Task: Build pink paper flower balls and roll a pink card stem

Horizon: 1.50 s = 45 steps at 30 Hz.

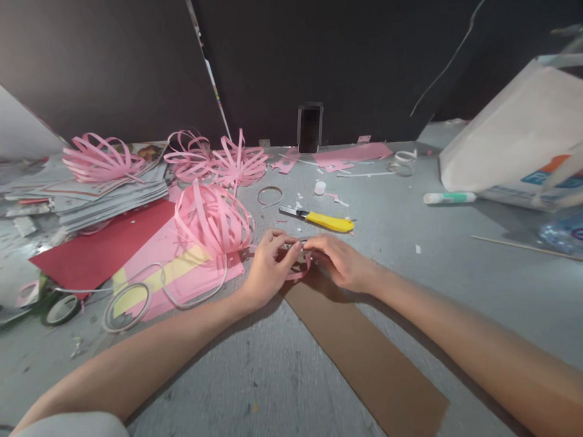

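A curled pink strip [298, 276] is between our hands, at the far end of the cardboard [372, 357]. Our left hand [269, 267] pinches it with the thumb; we cannot tell whether our right hand [342, 262], fingers bent, grips it. A yellow cutter [327, 221] lies just beyond.

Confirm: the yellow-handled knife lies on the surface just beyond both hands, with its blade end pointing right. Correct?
No, the blade end points left; the head view shows it. The yellow-handled knife does lie on the surface just beyond the left hand and right hand.
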Motion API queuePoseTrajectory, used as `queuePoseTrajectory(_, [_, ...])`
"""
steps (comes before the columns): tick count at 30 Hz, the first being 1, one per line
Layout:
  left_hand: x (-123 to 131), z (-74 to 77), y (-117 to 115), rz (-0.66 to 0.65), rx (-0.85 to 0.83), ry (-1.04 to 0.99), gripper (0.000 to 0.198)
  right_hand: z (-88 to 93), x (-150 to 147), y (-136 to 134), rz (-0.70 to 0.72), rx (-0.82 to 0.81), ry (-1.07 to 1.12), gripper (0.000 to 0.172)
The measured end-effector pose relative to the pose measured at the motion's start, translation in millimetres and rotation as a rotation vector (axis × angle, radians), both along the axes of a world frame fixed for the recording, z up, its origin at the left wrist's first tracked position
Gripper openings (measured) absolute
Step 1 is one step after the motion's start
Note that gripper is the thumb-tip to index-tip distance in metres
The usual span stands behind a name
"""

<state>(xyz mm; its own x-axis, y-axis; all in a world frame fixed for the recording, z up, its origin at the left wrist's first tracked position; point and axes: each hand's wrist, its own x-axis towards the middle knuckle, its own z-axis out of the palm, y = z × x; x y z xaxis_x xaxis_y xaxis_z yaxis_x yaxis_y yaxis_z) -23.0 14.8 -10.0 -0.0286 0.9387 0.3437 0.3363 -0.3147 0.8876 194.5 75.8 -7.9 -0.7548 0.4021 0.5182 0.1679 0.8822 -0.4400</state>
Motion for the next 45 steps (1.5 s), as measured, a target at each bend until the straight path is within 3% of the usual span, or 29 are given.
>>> queuePoseTrajectory(5, [3,7.0,-5,-0.077,-0.053,-0.041,0.027,-1.8,1,3,-0.003,0.050,0.003,0.037])
queuePoseTrajectory(11, [5,9.1,-11,-0.043,-0.143,0.068,0.021,-10.7,3,5,-0.043,0.050,0.008,0.034])
queuePoseTrajectory(17, [4,1.0,-9,-0.150,-0.244,-0.106,0.020,-13.4,3,6,-0.002,0.073,0.005,0.043])
queuePoseTrajectory(21, [4,1.0,-7,-0.201,-0.299,-0.148,0.024,-10.4,1,4,-0.025,0.081,0.006,0.040])
queuePoseTrajectory(25, [4,4.2,-5,-0.117,-0.267,-0.159,0.030,-2.6,0,0,-0.167,0.102,-0.031,0.034])
queuePoseTrajectory(28, [2,5.2,-1,-0.091,-0.303,-0.257,0.041,-0.1,1,5,-0.390,0.091,-0.024,0.034])
queuePoseTrajectory(31, [-1,4.7,1,-0.103,-0.316,-0.309,0.048,-6.0,1,17,-0.647,0.054,-0.025,0.040])
queuePoseTrajectory(34, [-2,5.2,3,-0.120,-0.316,-0.296,0.047,-15.3,-2,28,-0.807,0.017,-0.200,0.043])
queuePoseTrajectory(37, [-2,6.9,4,-0.122,-0.309,-0.300,0.048,-18.7,-4,34,-0.845,0.062,-0.404,0.037])
queuePoseTrajectory(39, [-2,7.7,4,-0.125,-0.306,-0.316,0.053,-15.3,-1,36,-0.825,0.078,-0.425,0.034])
queuePoseTrajectory(45, [-2,6.5,6,-0.117,-0.334,-0.370,0.064,3.6,32,6,-0.813,-0.085,-0.077,0.035])
